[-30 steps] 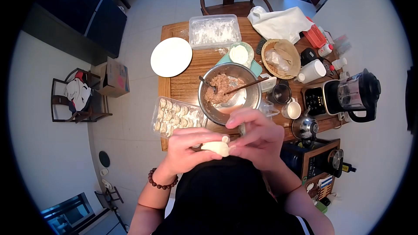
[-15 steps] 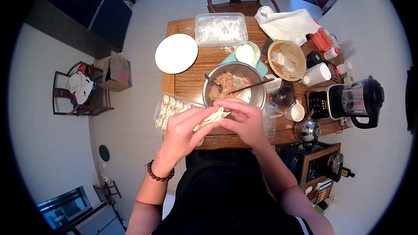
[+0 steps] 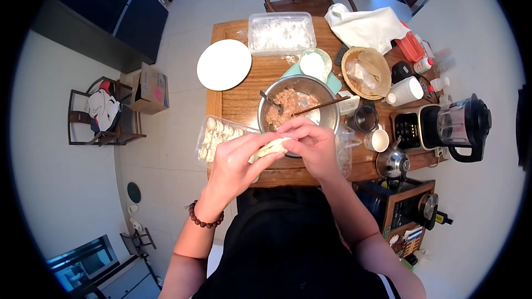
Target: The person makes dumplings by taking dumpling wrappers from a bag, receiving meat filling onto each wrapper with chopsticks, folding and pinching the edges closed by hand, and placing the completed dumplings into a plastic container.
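Note:
A pale dough dumpling [image 3: 274, 147] is pinched between my two hands, above the near rim of a metal bowl. My left hand [image 3: 238, 159] holds its left end, fingers over the top and thumb beneath. My right hand [image 3: 311, 145] presses the right end between thumb and fingertips, hiding part of the edge. Inside the bowl [image 3: 314, 117] lies pinkish minced filling [image 3: 289, 101], with a dark-handled spoon [image 3: 270, 101] and chopsticks [image 3: 327, 105] resting in it. A clear tray [image 3: 201, 134] of several shaped dumplings [image 3: 218, 130] sits partly behind my left hand.
Beyond the bowl are a white plate [image 3: 224, 65], a floury plastic container [image 3: 281, 32] and a small bowl of white powder [image 3: 313, 65]. Rightward stand a woven basket [image 3: 350, 80], a paper cup [image 3: 379, 140], a kettle [image 3: 392, 163] and a blender [image 3: 454, 124].
The dumpling's edge, raised and open-looking before, now looks more pressed together. My right fingers have shifted slightly along it. The view has tilted a little.

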Demonstrator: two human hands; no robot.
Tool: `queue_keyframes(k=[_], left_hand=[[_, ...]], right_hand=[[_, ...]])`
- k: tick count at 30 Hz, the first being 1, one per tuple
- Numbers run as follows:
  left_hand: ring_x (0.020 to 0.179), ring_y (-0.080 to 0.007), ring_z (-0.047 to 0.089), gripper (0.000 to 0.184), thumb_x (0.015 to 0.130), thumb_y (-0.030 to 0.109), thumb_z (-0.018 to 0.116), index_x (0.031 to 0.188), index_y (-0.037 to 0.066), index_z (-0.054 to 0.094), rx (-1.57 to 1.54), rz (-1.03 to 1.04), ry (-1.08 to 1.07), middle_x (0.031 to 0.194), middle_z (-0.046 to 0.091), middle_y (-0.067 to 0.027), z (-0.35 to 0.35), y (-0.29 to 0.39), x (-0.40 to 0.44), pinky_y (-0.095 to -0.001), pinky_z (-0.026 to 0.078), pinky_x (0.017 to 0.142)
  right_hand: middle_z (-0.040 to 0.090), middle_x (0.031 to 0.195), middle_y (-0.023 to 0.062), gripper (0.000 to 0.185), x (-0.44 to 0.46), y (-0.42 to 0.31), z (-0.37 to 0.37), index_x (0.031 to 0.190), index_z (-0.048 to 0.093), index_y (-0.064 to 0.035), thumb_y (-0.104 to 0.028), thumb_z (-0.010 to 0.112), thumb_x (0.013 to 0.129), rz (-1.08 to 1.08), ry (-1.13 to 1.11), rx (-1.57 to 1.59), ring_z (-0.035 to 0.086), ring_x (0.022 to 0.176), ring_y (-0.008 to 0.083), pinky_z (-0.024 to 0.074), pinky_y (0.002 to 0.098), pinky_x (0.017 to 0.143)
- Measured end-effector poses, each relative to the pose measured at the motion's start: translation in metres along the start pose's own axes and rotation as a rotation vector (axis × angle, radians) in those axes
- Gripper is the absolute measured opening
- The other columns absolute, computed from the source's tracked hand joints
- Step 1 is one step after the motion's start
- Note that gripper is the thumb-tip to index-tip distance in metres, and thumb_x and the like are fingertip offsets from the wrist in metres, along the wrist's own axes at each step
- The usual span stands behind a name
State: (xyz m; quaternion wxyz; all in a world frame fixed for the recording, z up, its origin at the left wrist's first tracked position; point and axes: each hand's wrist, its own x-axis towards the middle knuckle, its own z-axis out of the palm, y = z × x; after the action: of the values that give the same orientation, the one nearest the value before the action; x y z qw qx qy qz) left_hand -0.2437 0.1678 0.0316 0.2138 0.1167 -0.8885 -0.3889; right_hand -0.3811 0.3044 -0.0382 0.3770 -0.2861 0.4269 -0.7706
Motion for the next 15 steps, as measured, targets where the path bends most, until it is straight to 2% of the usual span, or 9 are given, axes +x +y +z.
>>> queue_keyframes(k=[5, 7, 8, 10, 11, 13, 15], left_hand=[[0.076, -0.0245, 0.071, 0.029, 0.081, 0.012, 0.084, 0.106, 0.001, 0.073, -0.025, -0.014, -0.014, 0.088, 0.073, -0.0127, 0.007, -0.001, 0.001, -0.032, 0.055, 0.068], [0.077, -0.0245, 0.071, 0.029, 0.082, 0.012, 0.083, 0.107, 0.001, 0.073, -0.032, -0.026, 0.007, 0.089, 0.074, -0.013, 0.011, -0.001, 0.001, -0.0323, 0.055, 0.068], [0.077, -0.0245, 0.071, 0.029, 0.082, 0.012, 0.083, 0.107, 0.001, 0.073, -0.033, -0.027, 0.006, 0.089, 0.074, -0.013, 0.013, -0.002, 0.001, -0.0323, 0.055, 0.068], [0.078, -0.0252, 0.072, 0.03, 0.082, 0.012, 0.083, 0.108, 0.001, 0.073, -0.022, -0.021, 0.061, 0.088, 0.073, -0.0129, 0.017, -0.002, 0.001, -0.0327, 0.055, 0.069], [0.078, -0.0252, 0.072, 0.03, 0.082, 0.012, 0.083, 0.108, 0.001, 0.073, -0.022, -0.022, 0.061, 0.088, 0.073, -0.0129, 0.019, -0.001, 0.001, -0.0327, 0.055, 0.069], [0.078, -0.0262, 0.072, 0.031, 0.081, 0.011, 0.084, 0.108, 0.002, 0.073, 0.039, -0.008, 0.096, 0.088, 0.073, -0.0124, 0.021, -0.001, 0.002, -0.033, 0.056, 0.069], [0.078, -0.0265, 0.072, 0.031, 0.081, 0.011, 0.084, 0.109, 0.002, 0.073, 0.072, -0.012, 0.085, 0.089, 0.073, -0.0123, 0.025, -0.001, 0.0, -0.0332, 0.056, 0.07]], right_hand=[[0.067, 0.112, 0.0145, 0.006, 0.0, 0.0, -0.006, 0.095, 0.072, 0.0063, 0.008, 0.071, 0.089, 0.006, 0.016, -0.014, 0.065, 0.103, 0.0183, 0.0529, 0.0314, 0.091], [0.067, 0.115, 0.0146, 0.019, 0.0, 0.004, -0.009, 0.11, 0.07, 0.006, 0.007, 0.07, 0.091, 0.005, 0.014, -0.024, 0.066, 0.104, 0.0174, 0.0534, 0.0309, 0.091], [0.067, 0.115, 0.0146, 0.019, 0.0, 0.0, -0.005, 0.11, 0.07, 0.006, 0.007, 0.07, 0.091, 0.005, 0.015, -0.024, 0.066, 0.104, 0.0174, 0.0534, 0.0309, 0.091], [0.067, 0.119, 0.0147, 0.034, 0.0, -0.012, 0.005, 0.128, 0.062, 0.0062, 0.002, 0.067, 0.095, 0.123, 0.107, 0.055, 0.066, 0.104, 0.0167, 0.0541, 0.0298, 0.091], [0.067, 0.119, 0.0147, 0.034, -0.002, -0.009, 0.003, 0.128, 0.062, 0.0062, 0.002, 0.067, 0.095, 0.125, 0.107, 0.055, 0.066, 0.104, 0.0167, 0.0541, 0.0298, 0.091], [0.067, 0.122, 0.0146, 0.042, -0.007, 0.003, -0.002, 0.138, 0.054, 0.0066, -0.003, 0.063, 0.099, 0.202, 0.096, 0.158, 0.067, 0.104, 0.0164, 0.055, 0.0294, 0.091], [0.068, 0.12, 0.0142, 0.039, -0.013, 0.007, -0.002, 0.137, 0.055, 0.007, -0.004, 0.061, 0.1, 0.23, 0.082, 0.219, 0.067, 0.104, 0.0165, 0.0555, 0.03, 0.091]])
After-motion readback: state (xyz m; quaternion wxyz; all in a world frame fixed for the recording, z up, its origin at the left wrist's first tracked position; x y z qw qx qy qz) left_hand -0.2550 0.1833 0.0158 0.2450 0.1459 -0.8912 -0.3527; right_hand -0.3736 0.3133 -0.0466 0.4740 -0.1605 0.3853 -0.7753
